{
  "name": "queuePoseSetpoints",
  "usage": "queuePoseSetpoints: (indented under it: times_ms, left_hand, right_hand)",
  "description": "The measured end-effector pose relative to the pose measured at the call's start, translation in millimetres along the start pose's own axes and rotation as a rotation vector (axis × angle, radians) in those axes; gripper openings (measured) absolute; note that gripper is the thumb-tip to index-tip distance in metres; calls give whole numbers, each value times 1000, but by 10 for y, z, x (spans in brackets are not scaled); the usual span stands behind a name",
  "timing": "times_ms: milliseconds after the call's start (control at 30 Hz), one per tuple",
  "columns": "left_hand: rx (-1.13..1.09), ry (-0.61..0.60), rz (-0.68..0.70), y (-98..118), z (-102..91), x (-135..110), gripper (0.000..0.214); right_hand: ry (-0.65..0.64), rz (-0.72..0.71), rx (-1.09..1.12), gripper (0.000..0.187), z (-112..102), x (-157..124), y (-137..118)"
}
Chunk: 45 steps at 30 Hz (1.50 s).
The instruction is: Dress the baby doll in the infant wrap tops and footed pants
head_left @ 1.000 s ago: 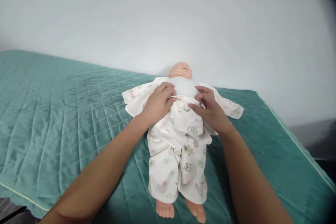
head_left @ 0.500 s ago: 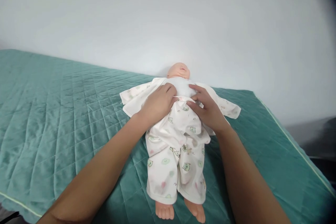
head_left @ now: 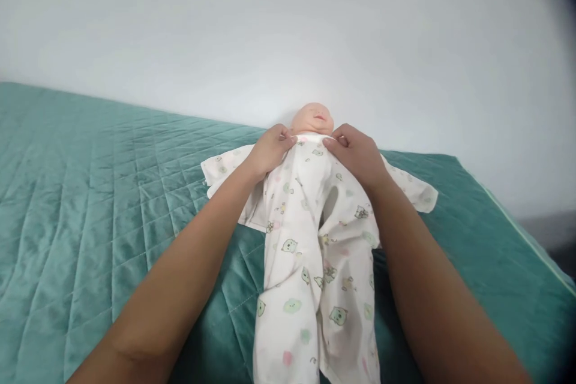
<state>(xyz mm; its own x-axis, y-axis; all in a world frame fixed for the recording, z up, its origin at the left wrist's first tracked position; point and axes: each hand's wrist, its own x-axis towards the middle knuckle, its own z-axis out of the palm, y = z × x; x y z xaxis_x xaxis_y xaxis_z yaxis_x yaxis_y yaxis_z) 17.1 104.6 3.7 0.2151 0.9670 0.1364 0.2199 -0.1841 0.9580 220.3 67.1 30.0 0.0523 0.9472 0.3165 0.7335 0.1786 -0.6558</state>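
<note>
A baby doll lies on its back on a teal quilted bed cover, head toward the wall. It wears a white garment printed with small green and pink animals, now drawn up to its neck. My left hand pinches the garment's top edge at the doll's left shoulder side. Across from it my right hand pinches the same edge on the other side of the neck. Both hands are closed on the cloth. The garment's sleeves spread out to either side, and the doll's feet are out of view.
A plain white wall rises right behind the doll's head. The bed's right edge with a pale piping runs diagonally at the right, with darker floor beyond it.
Both hands moved from the doll's chest up to its neck, pulling the garment's edge over the white torso. The view has come closer, and the feet dropped out of frame.
</note>
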Motion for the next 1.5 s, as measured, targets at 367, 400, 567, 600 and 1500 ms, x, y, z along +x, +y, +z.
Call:
queuePoseSetpoints:
  times_ms: [367, 400, 567, 600, 1500]
  left_hand:
    - [-123, 67, -94, 16, 23, -61, 14]
    - [-124, 73, -91, 17, 21, -70, 14]
    - [-19, 84, -27, 51, -15, -133, 13]
    - [55, 82, 27, 66, -27, -149, 13]
    - [446, 70, 218, 106, -10, -309, 14]
  right_hand:
    - [-95, 320, 556, 18, -14, -2, 8]
    - [-106, 326, 603, 19, -21, -16, 23]
    - [-178, 333, 767, 29, -66, -51, 177]
    - [-179, 335, 777, 30, -75, -55, 211]
    - [-308, 151, 421, 28, -228, -147, 207]
